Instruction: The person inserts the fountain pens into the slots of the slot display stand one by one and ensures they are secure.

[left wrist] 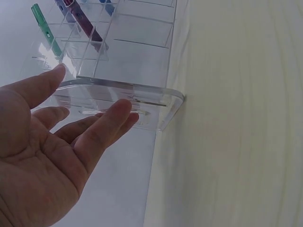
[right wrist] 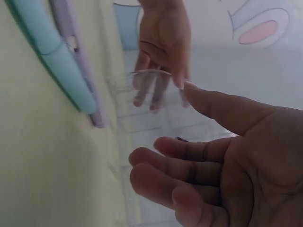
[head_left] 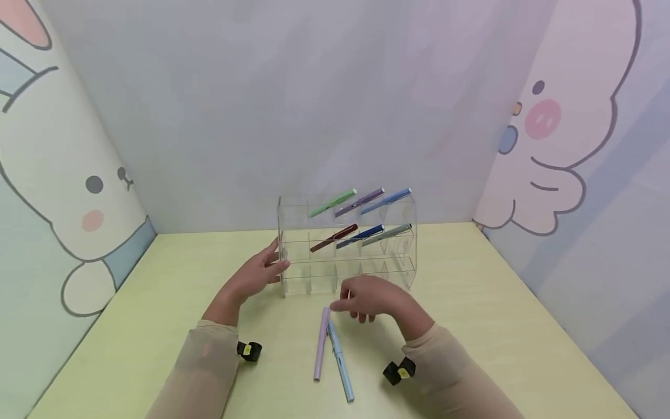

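Note:
A clear acrylic pen rack (head_left: 348,269) stands on the table, tiered, with pens lying slanted in its upper two rows. Against its left side panel rests my left hand (head_left: 256,272), fingers extended along the panel and thumb near the front edge; the left wrist view also shows these fingers (left wrist: 102,130) at the panel. My right hand (head_left: 371,297) hovers in front of the rack with loosely bent fingers and nothing between them. Just below its fingertips lie a lilac pen (head_left: 321,344) and a light blue pen (head_left: 341,364) on the table, their far ends close together.
The rack's top row holds a green pen (head_left: 332,203), a purple pen (head_left: 360,202) and a blue pen (head_left: 386,201). Below are a dark red pen (head_left: 334,238), a dark blue pen (head_left: 360,236) and a grey-green pen (head_left: 387,234). A pale curtain (head_left: 314,116) hangs behind.

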`<action>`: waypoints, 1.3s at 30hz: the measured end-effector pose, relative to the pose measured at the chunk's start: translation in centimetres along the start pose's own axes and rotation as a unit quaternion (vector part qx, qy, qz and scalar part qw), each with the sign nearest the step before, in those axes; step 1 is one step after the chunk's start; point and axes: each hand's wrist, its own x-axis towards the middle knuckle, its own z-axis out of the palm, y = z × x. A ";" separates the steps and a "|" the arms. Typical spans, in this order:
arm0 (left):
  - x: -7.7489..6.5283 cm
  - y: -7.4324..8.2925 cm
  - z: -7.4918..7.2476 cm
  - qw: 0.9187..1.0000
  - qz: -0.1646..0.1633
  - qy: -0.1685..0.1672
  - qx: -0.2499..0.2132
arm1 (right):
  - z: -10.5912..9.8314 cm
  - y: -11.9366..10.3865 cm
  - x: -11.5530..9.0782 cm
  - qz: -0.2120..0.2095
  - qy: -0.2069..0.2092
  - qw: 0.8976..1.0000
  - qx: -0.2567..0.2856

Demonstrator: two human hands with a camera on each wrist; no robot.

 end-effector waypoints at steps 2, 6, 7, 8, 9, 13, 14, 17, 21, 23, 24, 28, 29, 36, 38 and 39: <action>0.0 0.0 0.1 1.000 0.001 0.000 0.002 | 1.3 -0.1 0.6 0.023 -0.022 0.999 -0.026; 0.0 0.0 0.1 1.000 0.000 0.002 0.003 | 2.9 -0.2 1.0 0.039 -0.049 0.995 -0.072; 0.0 0.1 0.1 1.000 -0.001 0.002 0.003 | 3.1 -0.3 1.1 0.039 -0.051 0.994 -0.083; -0.1 0.1 0.0 1.000 -0.001 0.002 0.006 | 3.3 -0.4 1.1 0.036 -0.053 0.994 -0.092; -0.1 0.1 0.0 1.000 -0.001 0.002 0.006 | 3.4 -0.5 1.1 0.034 -0.054 0.993 -0.100; 0.0 0.2 0.0 1.000 0.001 0.001 0.014 | 3.7 -0.8 1.2 0.022 -0.051 0.989 -0.136; 0.0 0.2 0.0 1.000 0.002 0.001 0.014 | 3.8 -0.8 1.2 0.020 -0.051 0.988 -0.144; 0.1 0.2 0.0 1.000 0.004 0.001 0.009 | 3.8 -0.8 1.4 0.015 -0.047 0.986 -0.156; 0.0 0.1 0.1 1.000 0.002 0.004 0.007 | 4.1 -0.6 1.5 0.013 -0.032 0.987 -0.157; 0.0 0.1 0.1 1.000 0.002 0.004 0.005 | 4.2 -0.5 1.6 0.009 -0.025 0.987 -0.159; 0.0 0.1 0.1 1.000 0.003 0.004 0.005 | 4.2 -0.5 1.7 0.008 -0.023 0.987 -0.159; 0.0 0.0 0.1 1.000 0.007 0.004 0.002 | 3.3 0.1 1.7 -0.004 -0.024 0.992 -0.126; 0.1 0.0 0.1 1.000 0.008 0.003 0.001 | 2.8 0.3 1.6 -0.010 -0.025 0.994 -0.103; 0.1 0.0 0.1 1.000 0.010 0.002 -0.002 | -1.1 2.2 1.1 -0.079 0.002 0.992 0.095; 0.1 0.0 0.1 1.000 0.010 0.002 -0.003 | -2.0 2.6 0.9 -0.088 0.031 0.985 0.146; 0.1 0.0 0.1 1.000 0.010 0.002 -0.004 | -2.4 2.7 0.9 -0.092 0.049 0.980 0.171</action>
